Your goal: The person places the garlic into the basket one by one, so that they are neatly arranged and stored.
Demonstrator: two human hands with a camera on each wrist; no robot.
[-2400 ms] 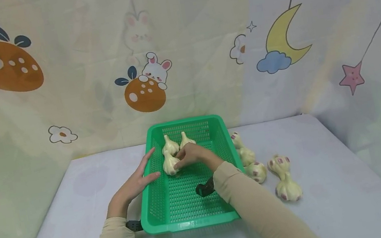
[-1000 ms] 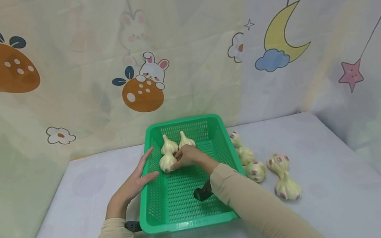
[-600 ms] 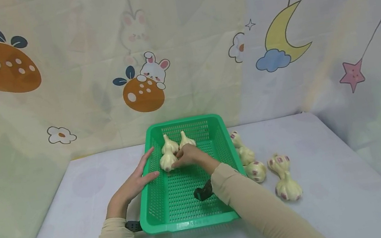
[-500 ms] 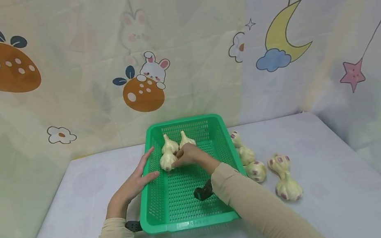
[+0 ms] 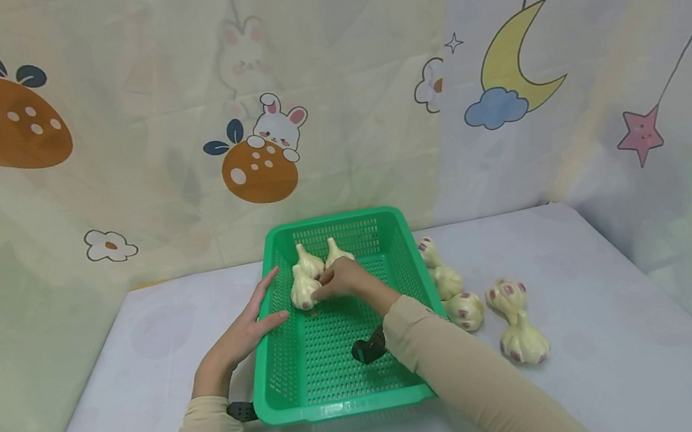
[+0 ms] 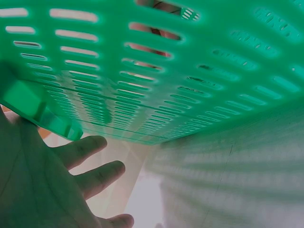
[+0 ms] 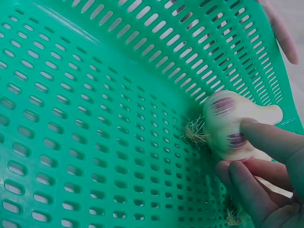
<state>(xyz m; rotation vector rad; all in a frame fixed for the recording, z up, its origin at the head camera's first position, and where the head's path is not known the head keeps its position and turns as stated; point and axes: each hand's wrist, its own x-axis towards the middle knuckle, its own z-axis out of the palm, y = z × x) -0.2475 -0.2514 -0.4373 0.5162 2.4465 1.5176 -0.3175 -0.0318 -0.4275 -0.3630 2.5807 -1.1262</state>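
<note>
My right hand point(image 5: 349, 279) pinches a pale garlic bulb point(image 5: 303, 294) between thumb and fingers inside the green basket point(image 5: 349, 406), near its left wall. In the right wrist view the same garlic bulb point(image 7: 218, 111) shows purple streaks, dry roots and a short stem. Behind it, two more garlic bulbs stand with stems up: a left bulb point(image 5: 311, 264) and a right bulb point(image 5: 334, 249), partly covered by my right hand. My left hand point(image 5: 240, 342) rests at the basket's left rim, fingers straight. Its fingers point(image 6: 99, 178) spread beside the slotted wall in the left wrist view.
Right of the basket, several garlic bulbs point(image 5: 448, 281) lie in a row against its wall. Farther right lie two more, an upper bulb point(image 5: 506, 296) and a lower bulb point(image 5: 525, 344). A patterned curtain point(image 5: 363, 153) hangs behind the white table point(image 5: 613, 355).
The garlic bulb in my right hand has tilted so its stem now points up, clear of the bulb behind. It sits slightly farther left than at first. My left hand has stayed at the rim.
</note>
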